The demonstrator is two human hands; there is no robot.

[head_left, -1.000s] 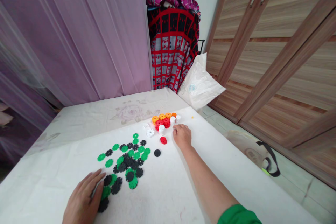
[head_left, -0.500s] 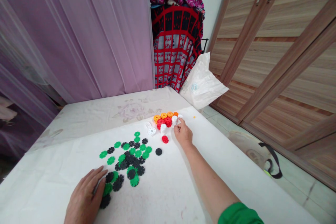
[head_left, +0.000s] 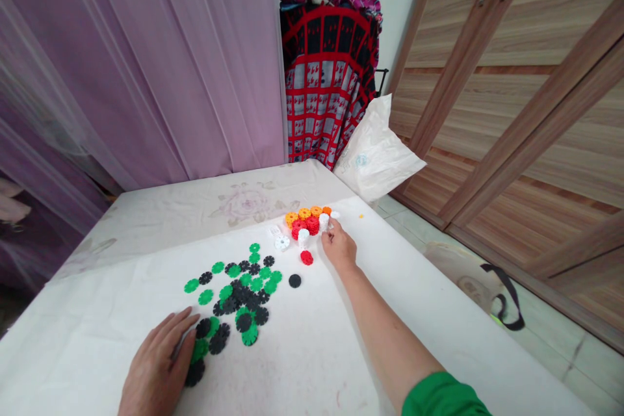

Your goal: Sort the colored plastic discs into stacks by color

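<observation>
My right hand [head_left: 340, 247] is at the far side of the table with its fingers curled together, right beside a small upright stack of white notched discs [head_left: 324, 222]. What lies inside the fingers is hidden. Another white stack [head_left: 303, 238] stands to the left, near a flat white disc [head_left: 281, 243] and a red disc [head_left: 307, 257]. Red stacks [head_left: 298, 229] and yellow-orange stacks [head_left: 305, 214] sit behind them. My left hand [head_left: 158, 361] rests on the near left of the table, fingers stretched out, beside loose green discs [head_left: 249, 335] and black discs [head_left: 220, 340].
A white cloth [head_left: 302, 364] covers the table. One black disc [head_left: 295, 281] lies apart from the scattered pile. A white bag [head_left: 377, 153] stands at the far right corner. Beyond are a purple curtain [head_left: 195, 65] and a wooden wardrobe [head_left: 517, 104].
Almost nothing differs. My right hand has shifted very slightly to the left beside the white stack. The left hand and the discs stay in place.
</observation>
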